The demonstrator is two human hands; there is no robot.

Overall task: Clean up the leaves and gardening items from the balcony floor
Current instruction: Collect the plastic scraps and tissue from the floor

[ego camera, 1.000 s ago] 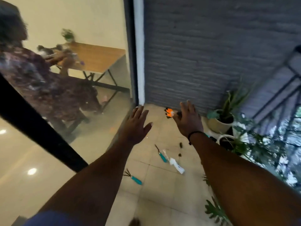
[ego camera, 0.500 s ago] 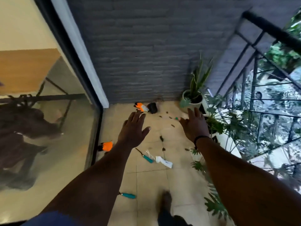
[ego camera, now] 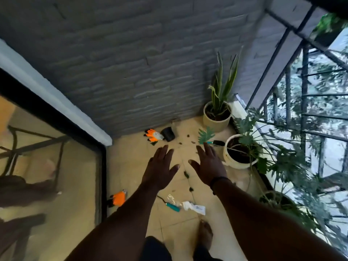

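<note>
Both hands out over the floor, palms down, fingers straight and spread, nothing held: left hand (ego camera: 161,167), right hand (ego camera: 208,166). Side by side, near each other, not touching.

Litter split two ways from the hands. Ahead, toward the brick wall (ego camera: 131,63): orange glove (ego camera: 153,135) touching or just beside a small black pot (ego camera: 168,134), lying on its side from the look of it. Nearer the left hand. Big green leaf (ego camera: 205,136) just past the right fingertips, long axis roughly pointing away toward the wall; nearer the right hand. Likely first pick, judging by reach alone.

Behind the hands, near the bare foot (ego camera: 205,235): teal-handled tool (ego camera: 170,204), long axis running diagonal from upper left to lower right, under the left forearm. White packet (ego camera: 194,206) just beside it. Second orange glove (ego camera: 118,199) against the glass door frame (ego camera: 102,176), well left.

Counts:
- gloves: 2
- teal tools on the floor: 1 clear; another teal bit plus a dark object by the white pot, too blurred to name
- big leaves: 1
- small dark leaf scraps: about 6 on the tiles, two of them between the forearms; exact number unclear
- packets: 1, plus a clear wrapper scrap beside it
- potted plants: beige pot (ego camera: 216,119), white pot (ego camera: 238,153), third partly hidden at the railing (ego camera: 305,91)

Nothing picked up yet; task at its start by the look of the floor.
</note>
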